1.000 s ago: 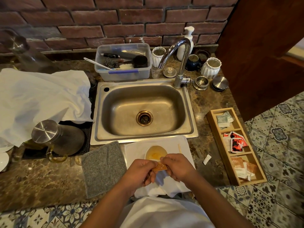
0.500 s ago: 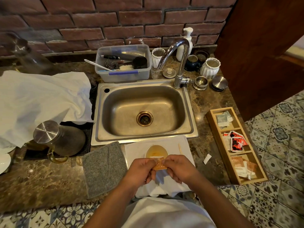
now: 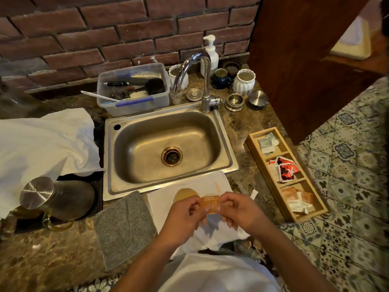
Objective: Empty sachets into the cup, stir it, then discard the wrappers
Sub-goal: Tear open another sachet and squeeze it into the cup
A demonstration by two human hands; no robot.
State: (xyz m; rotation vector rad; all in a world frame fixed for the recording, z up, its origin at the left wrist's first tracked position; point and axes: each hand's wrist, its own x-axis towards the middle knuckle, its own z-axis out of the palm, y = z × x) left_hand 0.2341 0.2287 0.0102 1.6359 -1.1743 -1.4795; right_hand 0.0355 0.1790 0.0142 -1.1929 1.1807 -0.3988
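A small orange sachet point(image 3: 210, 204) is pinched between both hands just in front of the cup. My left hand point(image 3: 185, 216) grips its left edge and my right hand point(image 3: 237, 209) grips its right edge. The cup point(image 3: 185, 193), holding amber liquid, stands on a white cloth point(image 3: 212, 182) and is partly hidden behind my left hand. A thin wooden stirrer point(image 3: 217, 187) lies on the cloth to the cup's right. A torn white scrap point(image 3: 254, 193) rests on the counter beside the cloth.
A wooden tray point(image 3: 315, 209) with three compartments of sachets sits at the right. The steel sink point(image 3: 168, 148) and tap point(image 3: 205, 81) lie behind the cup. A grey mat point(image 3: 124, 226), a glass jug with steel lid point(image 3: 52, 199) and a white towel point(image 3: 42, 144) are at the left.
The sachet has been raised slightly and turned flatter between both hands; my view has shifted a little. The cup has stayed in place.
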